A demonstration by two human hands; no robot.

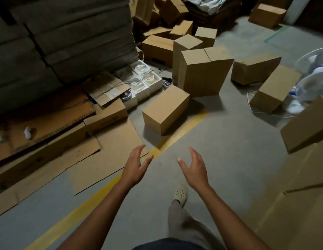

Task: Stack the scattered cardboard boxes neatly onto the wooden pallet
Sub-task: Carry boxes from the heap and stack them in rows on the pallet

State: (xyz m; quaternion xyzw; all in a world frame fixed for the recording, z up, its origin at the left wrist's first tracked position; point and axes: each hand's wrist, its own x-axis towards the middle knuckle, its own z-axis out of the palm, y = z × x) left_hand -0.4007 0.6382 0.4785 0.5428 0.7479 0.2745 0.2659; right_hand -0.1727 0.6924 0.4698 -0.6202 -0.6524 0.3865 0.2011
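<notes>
Left hand point(137, 166), lower centre: fingers spread and relaxed, holding nothing; right hand point(194, 168), just beside it: likewise spread, empty. Nearest box point(165, 110), centre of frame: on its long side on the floor point(229, 159), by the yellow line point(182, 130), ahead of both hands, untouched. Tall boxes point(202, 73): upright, just behind it; more boxes scattered upper centre and right. Wooden pallet: not identifiable in view. Hazards, as judged: flattened cardboard point(110, 159), lower left, may slide underfoot; fan cord point(249, 101), right, may snag a foot; dragging the nearest box may topple the tall ones.

Matt brown cardboard boxes point(165, 110) on smooth grey concrete floor point(220, 159) with a painted yellow line point(95, 197).
</notes>
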